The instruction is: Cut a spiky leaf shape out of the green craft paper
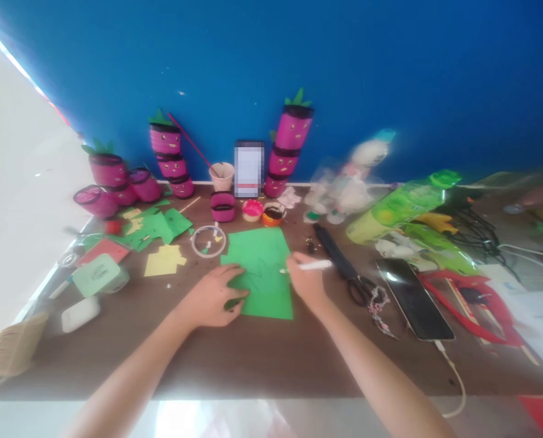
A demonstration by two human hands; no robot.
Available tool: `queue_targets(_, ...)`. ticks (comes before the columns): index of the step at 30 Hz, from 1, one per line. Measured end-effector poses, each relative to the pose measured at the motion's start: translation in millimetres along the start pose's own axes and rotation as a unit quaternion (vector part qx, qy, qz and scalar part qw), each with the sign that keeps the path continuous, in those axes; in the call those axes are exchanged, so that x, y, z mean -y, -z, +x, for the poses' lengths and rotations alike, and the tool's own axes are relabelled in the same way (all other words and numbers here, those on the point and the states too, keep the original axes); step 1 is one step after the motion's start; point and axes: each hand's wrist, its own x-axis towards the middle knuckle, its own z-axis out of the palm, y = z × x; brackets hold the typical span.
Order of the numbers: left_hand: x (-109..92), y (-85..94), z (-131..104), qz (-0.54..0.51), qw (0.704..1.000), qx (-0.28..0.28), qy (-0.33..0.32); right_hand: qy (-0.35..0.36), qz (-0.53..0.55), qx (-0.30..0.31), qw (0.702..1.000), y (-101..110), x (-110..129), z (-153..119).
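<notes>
A green paper sheet (262,255) lies flat on the brown table (253,353), with faint drawn lines on it. My left hand (217,298) rests on the sheet's lower left corner, fingers pressed down and holding it still. My right hand (305,280) grips a white pen (315,265), its tip touching the sheet's right side. The picture is blurred, so the drawn shape is unclear.
Black scissors (344,267) and a phone (413,298) on a cable lie to the right. Pink paper-wrapped cups (283,152) stand along the blue wall. Green and yellow paper scraps (162,243), a tape ring (207,240) and a green bottle (399,210) surround the sheet.
</notes>
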Motion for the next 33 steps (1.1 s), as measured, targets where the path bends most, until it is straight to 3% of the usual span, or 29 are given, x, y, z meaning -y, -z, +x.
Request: queue_targets(33,1.3,-0.3,0.6,0.004,1.0,0.004,0.002,0.013,-0.008,0.057,0.998,3.7,-1.3,-0.4)
